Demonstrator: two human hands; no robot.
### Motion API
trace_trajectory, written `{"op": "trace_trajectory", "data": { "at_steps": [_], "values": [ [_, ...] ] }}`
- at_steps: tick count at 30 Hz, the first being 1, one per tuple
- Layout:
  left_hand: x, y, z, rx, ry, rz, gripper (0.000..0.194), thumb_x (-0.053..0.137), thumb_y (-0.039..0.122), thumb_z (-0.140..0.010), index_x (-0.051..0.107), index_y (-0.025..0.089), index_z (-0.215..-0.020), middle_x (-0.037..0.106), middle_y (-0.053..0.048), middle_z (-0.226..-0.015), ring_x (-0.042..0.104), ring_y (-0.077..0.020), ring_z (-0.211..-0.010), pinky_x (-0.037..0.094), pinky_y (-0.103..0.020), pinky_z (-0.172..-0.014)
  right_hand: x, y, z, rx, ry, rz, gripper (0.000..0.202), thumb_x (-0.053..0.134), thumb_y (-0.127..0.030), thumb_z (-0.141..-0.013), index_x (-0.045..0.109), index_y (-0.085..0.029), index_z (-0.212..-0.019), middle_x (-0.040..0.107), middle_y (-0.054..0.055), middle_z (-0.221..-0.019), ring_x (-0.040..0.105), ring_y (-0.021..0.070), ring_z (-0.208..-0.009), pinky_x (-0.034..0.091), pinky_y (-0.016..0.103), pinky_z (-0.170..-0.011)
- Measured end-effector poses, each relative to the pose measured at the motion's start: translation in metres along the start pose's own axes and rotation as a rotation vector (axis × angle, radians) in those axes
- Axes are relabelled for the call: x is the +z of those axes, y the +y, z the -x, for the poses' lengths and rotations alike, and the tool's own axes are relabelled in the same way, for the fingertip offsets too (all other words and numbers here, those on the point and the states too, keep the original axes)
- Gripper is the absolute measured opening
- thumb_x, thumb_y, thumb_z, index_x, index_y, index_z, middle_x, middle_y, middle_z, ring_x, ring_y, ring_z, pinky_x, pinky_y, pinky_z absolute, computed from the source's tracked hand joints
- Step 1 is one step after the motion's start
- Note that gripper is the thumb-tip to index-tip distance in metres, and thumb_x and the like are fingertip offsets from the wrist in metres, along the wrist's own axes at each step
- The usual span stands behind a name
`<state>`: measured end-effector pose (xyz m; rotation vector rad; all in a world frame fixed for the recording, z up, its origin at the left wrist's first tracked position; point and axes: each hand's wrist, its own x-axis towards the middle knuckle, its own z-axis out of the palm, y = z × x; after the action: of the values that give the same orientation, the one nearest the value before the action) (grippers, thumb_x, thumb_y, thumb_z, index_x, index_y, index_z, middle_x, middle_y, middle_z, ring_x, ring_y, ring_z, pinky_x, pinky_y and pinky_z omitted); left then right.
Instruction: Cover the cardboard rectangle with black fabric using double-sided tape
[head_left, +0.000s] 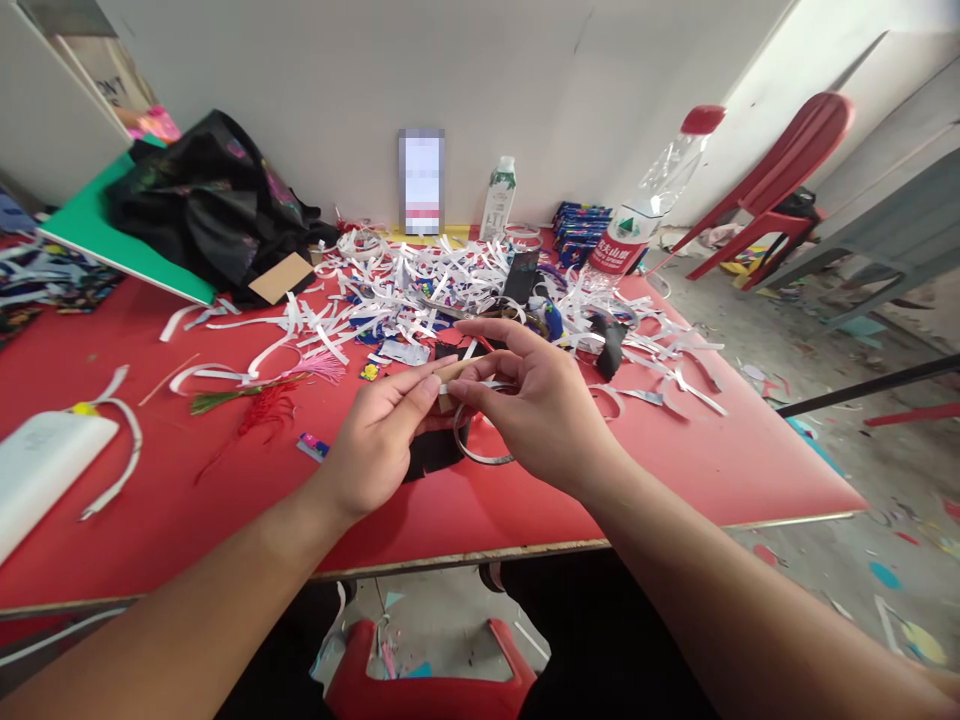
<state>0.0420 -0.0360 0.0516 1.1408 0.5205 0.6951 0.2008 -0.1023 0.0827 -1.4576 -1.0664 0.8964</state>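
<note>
Near the front middle of the red table (pixel 637 480), my hands meet over a small tan card piece (pixel 470 374). My left hand (pixel 382 425) grips the card, thumb on top. My right hand (pixel 536 400) is closed, its thumb and fingers pinching the end of a narrow white strip against the card. A thin pale ring (pixel 484 460), like a nearly used tape roll, hangs under the right hand's fingers. Black material (pixel 435 455) lies beneath the hands. My right hand hides part of the card and ring.
Behind the hands spreads a heap of white paper strips (pixel 420 280). A phone (pixel 421 185), a small bottle (pixel 499 200) and a large red-capped bottle (pixel 637 215) stand at the back. Black cloth (pixel 217 210) lies left, above a white power bank (pixel 52 470) and tassels (pixel 262 405).
</note>
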Motion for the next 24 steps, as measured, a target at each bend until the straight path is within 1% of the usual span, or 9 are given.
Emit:
{"op": "trace_trajectory", "data": {
  "at_steps": [5,8,10,13,16,18,20,22,24],
  "values": [
    [-0.002,-0.001,-0.001,0.026,0.004,-0.161,0.040,0.071,0.042,-0.101,0.078,0.020,-0.134,0.077,-0.011,-0.138,0.075,-0.0289,-0.121,0.060,-0.041,-0.108,-0.001,0.005,0.001,-0.017,0.016,0.158,0.052,0.071,-0.015,-0.087,0.066,-0.027,-0.137,0.076,0.000,-0.086,0.073,0.0201,-0.075,0.058,0.037,-0.071],
    [-0.002,-0.001,0.000,0.036,0.044,-0.313,0.040,0.070,0.039,-0.102,0.077,0.020,-0.136,0.079,-0.009,-0.135,0.077,-0.0278,-0.118,0.060,-0.041,-0.108,0.000,0.008,0.003,-0.063,0.030,0.260,0.053,0.071,-0.017,-0.089,0.065,-0.031,-0.140,0.079,0.002,-0.094,0.076,0.0229,-0.082,0.058,0.037,-0.072],
    [0.000,-0.001,0.002,0.022,0.086,-0.346,0.045,0.071,0.037,-0.100,0.073,0.018,-0.141,0.080,-0.010,-0.132,0.078,-0.0277,-0.114,0.061,-0.043,-0.107,0.001,0.008,0.005,-0.088,0.034,0.310,0.051,0.071,-0.019,-0.090,0.066,-0.032,-0.139,0.080,0.002,-0.097,0.076,0.0238,-0.085,0.057,0.037,-0.072],
    [0.001,-0.002,0.002,0.017,0.155,-0.329,0.056,0.074,0.038,-0.098,0.065,0.016,-0.150,0.082,-0.013,-0.127,0.081,-0.0280,-0.109,0.063,-0.045,-0.106,-0.002,0.005,0.005,-0.123,0.069,0.405,0.044,0.073,-0.022,-0.091,0.071,-0.032,-0.134,0.080,0.002,-0.102,0.075,0.0229,-0.085,0.055,0.036,-0.071],
    [-0.002,0.000,0.000,0.039,0.205,-0.345,0.057,0.075,0.040,-0.097,0.067,0.015,-0.147,0.082,-0.014,-0.124,0.081,-0.0299,-0.109,0.064,-0.047,-0.105,-0.013,0.002,0.002,-0.178,0.165,0.561,0.034,0.079,-0.027,-0.088,0.079,-0.029,-0.121,0.078,0.005,-0.114,0.073,0.0227,-0.089,0.051,0.035,-0.070],
    [-0.005,0.003,-0.002,0.050,0.217,-0.348,0.054,0.075,0.039,-0.096,0.069,0.014,-0.144,0.083,-0.014,-0.124,0.080,-0.0308,-0.113,0.064,-0.046,-0.105,-0.022,0.000,-0.002,-0.144,0.172,0.596,0.026,0.080,-0.037,-0.088,0.084,-0.028,-0.112,0.078,0.006,-0.107,0.070,0.0211,-0.082,0.049,0.035,-0.067],
    [-0.007,0.007,-0.002,0.050,0.208,-0.342,0.050,0.074,0.038,-0.096,0.071,0.014,-0.141,0.083,-0.014,-0.123,0.080,-0.0307,-0.114,0.064,-0.045,-0.104,-0.029,0.000,-0.005,-0.061,0.132,0.588,0.024,0.081,-0.045,-0.088,0.087,-0.027,-0.101,0.078,0.005,-0.091,0.064,0.0184,-0.070,0.045,0.033,-0.060],
    [-0.008,0.011,-0.002,0.049,0.185,-0.344,0.047,0.074,0.037,-0.096,0.074,0.013,-0.136,0.084,-0.014,-0.119,0.081,-0.0299,-0.110,0.065,-0.043,-0.103,-0.034,0.000,-0.006,0.006,0.105,0.585,0.025,0.083,-0.049,-0.084,0.087,-0.026,-0.091,0.075,0.003,-0.080,0.058,0.0158,-0.061,0.039,0.032,-0.054],
    [-0.008,0.012,0.000,0.053,0.176,-0.346,0.045,0.076,0.036,-0.094,0.076,0.012,-0.133,0.085,-0.014,-0.114,0.083,-0.0287,-0.104,0.065,-0.041,-0.101,-0.037,0.000,-0.007,0.049,0.108,0.574,0.027,0.085,-0.051,-0.081,0.085,-0.024,-0.082,0.071,0.002,-0.070,0.052,0.0137,-0.054,0.035,0.031,-0.050]
  ]
}}
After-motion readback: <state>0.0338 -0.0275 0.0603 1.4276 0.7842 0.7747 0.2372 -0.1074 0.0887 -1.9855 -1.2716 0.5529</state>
